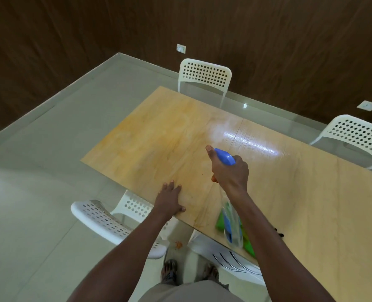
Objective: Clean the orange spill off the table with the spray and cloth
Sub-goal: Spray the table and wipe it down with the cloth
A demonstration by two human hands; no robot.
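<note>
Overhead, right hand (229, 171) grips spray bottle (229, 223); left hand (169, 200) flat beside faint orange spill (159, 136), perhaps.

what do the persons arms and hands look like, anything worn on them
Both forearms are bare up to the frame edge, with no sleeves in view. The left hand and right hand wear no gloves, and no watch, ring or bracelet shows on either.

Three white perforated chairs (204, 75) (354, 136) (106, 221) on pale floor tiles (39, 192), dark wood-panelled wall (93, 29) with sockets (180, 48) behind.
</note>
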